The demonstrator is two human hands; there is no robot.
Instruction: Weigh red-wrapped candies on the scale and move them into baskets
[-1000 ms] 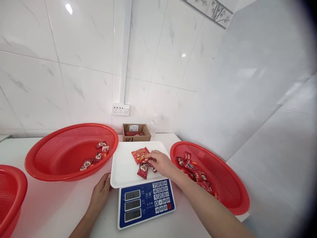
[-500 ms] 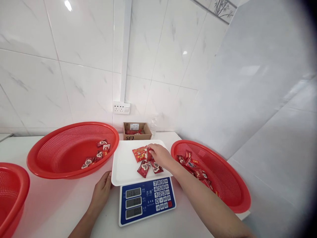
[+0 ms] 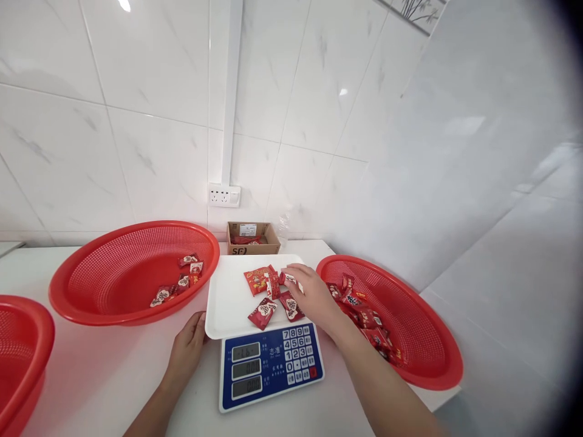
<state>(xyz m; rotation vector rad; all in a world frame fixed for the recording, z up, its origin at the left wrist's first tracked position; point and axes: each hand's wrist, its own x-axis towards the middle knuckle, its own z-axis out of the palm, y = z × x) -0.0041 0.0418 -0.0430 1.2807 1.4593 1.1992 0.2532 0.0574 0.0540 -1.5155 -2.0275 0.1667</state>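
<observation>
My right hand (image 3: 314,297) is closed on a small red candy packet (image 3: 289,280) over the right side of the white scale tray (image 3: 228,297). Several other red packets lie together on that tray, among them a brighter red-orange packet (image 3: 255,281) and a dark red packet with a pale label (image 3: 263,312). At the tray's front left corner, my left hand (image 3: 188,342) has its fingers curled against the edge, their tips partly hidden beneath it. The scale's blue panel (image 3: 272,366) with its displays and keys faces me below the tray.
Red mesh baskets stand on both sides: one at left (image 3: 104,267) with several packets, one at right (image 3: 428,328) with more, and another basket (image 3: 27,364) at the left edge. Behind the scale is a cardboard box (image 3: 264,247) against the tiled wall (image 3: 159,158).
My right hand has shifted slightly right and lifted a packet away from the pile. The packets on the tray now lie more apart. My left hand stays at the tray corner.
</observation>
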